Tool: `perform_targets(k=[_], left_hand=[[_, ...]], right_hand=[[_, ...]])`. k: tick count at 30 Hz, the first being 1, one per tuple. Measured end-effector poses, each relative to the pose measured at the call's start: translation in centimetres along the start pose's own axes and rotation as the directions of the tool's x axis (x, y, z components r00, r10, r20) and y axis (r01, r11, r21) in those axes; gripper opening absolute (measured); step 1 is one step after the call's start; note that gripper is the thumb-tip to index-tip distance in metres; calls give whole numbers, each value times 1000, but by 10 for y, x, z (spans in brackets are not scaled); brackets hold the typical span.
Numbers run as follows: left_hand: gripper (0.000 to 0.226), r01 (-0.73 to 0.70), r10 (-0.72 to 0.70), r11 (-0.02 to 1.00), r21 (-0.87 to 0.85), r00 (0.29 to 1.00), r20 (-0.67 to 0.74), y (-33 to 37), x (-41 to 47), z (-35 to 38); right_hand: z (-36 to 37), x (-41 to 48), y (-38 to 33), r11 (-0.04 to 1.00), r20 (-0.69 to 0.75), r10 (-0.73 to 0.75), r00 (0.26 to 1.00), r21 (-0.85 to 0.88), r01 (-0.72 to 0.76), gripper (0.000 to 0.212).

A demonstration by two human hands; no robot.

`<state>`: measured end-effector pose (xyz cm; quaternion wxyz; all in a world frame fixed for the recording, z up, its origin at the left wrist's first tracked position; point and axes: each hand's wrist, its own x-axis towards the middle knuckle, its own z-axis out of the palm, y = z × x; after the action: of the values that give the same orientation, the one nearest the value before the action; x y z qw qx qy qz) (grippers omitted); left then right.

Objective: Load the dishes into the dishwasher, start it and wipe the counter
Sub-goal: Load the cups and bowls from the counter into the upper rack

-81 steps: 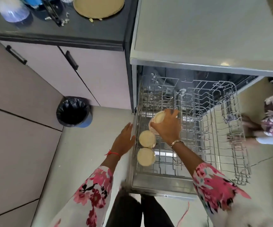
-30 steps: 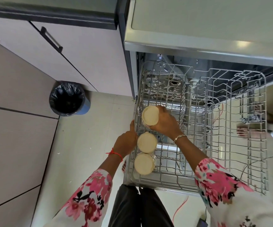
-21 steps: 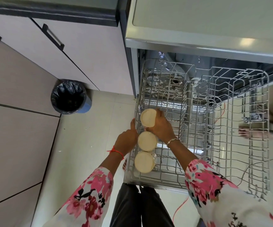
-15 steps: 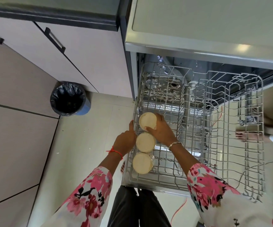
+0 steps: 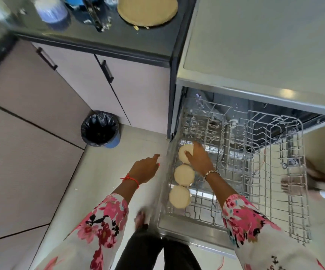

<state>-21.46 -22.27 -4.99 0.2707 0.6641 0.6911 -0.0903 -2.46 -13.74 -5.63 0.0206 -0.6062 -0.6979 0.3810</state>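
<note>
**Third bowl down on the rack's left side; the next dish lies off its far-left corner**

Head view: I use the pulled-out dishwasher rack (image 5: pixel 304 191) as my landmark. Three cream bowls sit upside down in a line along its left edge, front to back: the near bowl (image 5: pixel 179 196), the middle bowl (image 5: pixel 184 174) and the far bowl (image 5: pixel 185 153). The rest of the rack, to their right, is bare wire.

My right hand (image 5: pixel 200 158) lies over the far bowl's right side with the thumb across its upturned base. The fingers reach past it fairly straight, so it looks to be resting there and not clasping. My left hand (image 5: pixel 145 169) hangs just outside the rack's left edge, over the floor. Its fingers are loose and it holds nothing.

The dark counter (image 5: pixel 138 41) lies beyond the rack's far-left corner. A round tan plate (image 5: pixel 147 10) sits on it beside some blurred containers that I cannot make out.

I judge the left hand is the nearer one for fetching that plate. The reach runs up and away from the rack, and the right hand only has to lift clear of the bowl.
</note>
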Motion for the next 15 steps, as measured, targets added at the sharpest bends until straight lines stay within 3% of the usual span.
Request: perform_targets(k=[5,12,15], left_hand=[[44,43,-50,995,-85,995,-91,-66,-25,-38],[40,37,-72,981,-191,982,-176,-191,-53,-83],[37,28,-86,977,-211,959,-270,-242,-65,-116]], right_hand=[[10,-3,-89,975,15,-190,982,-114,191,24],[65,14,-207,930,134,-251,959,-242,277,24],[77,27,-259,911,111,-308,945,-250,327,24]])
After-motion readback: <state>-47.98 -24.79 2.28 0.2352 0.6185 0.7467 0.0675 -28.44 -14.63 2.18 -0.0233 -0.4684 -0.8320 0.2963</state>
